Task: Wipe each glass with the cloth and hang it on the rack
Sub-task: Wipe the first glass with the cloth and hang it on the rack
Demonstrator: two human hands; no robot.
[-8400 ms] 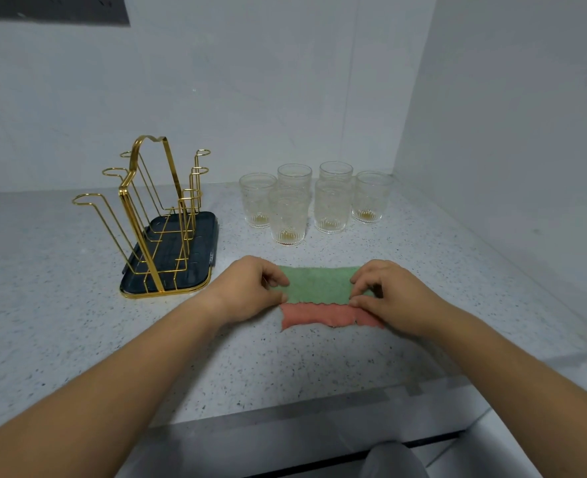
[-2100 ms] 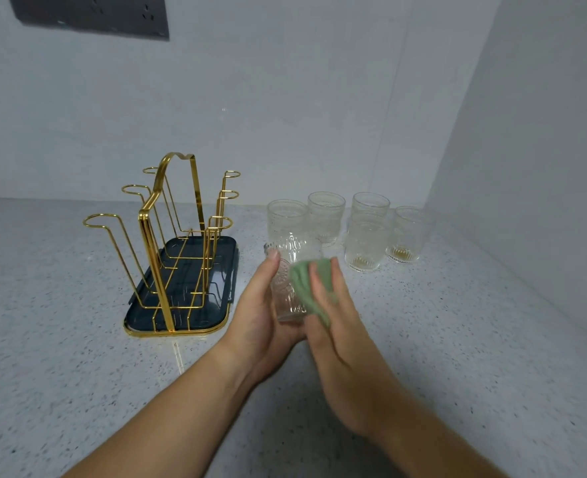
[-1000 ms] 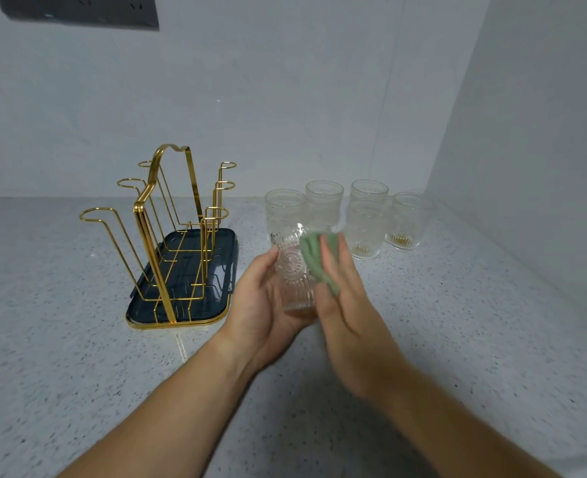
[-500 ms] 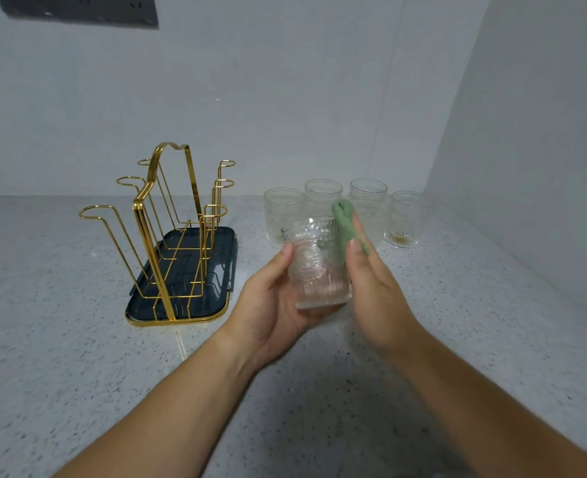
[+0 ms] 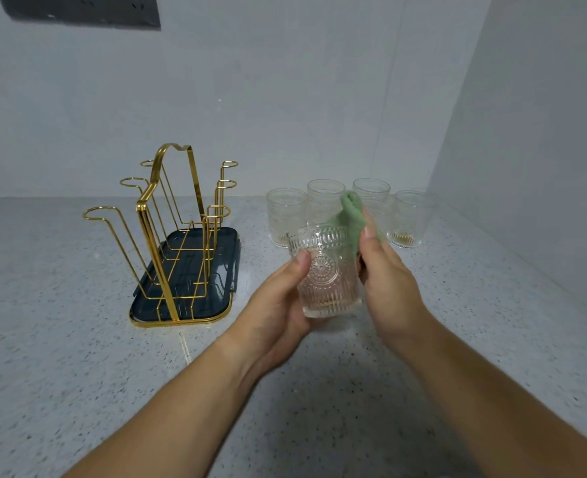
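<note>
My left hand [image 5: 278, 301] grips a clear embossed glass [image 5: 326, 274], held upright above the counter with the thumb on its front. My right hand [image 5: 385, 281] presses a green cloth [image 5: 351, 215] against the glass's right side and rim; the cloth sticks up above the fingers. The gold wire rack [image 5: 171, 229] stands on its dark tray [image 5: 185, 305] to the left, and no glass hangs on it. Several more glasses [image 5: 285, 215] stand in a group behind my hands, near the back corner.
The speckled counter [image 5: 78, 339] meets a white wall at the back and a side wall [image 5: 533, 150] close on the right. A dark panel [image 5: 81, 10] is mounted high on the back wall.
My left hand has turned the glass more upright and the right hand with the cloth has slid along its right side toward the rim. Before that, the cloth lay flat on the counter.
</note>
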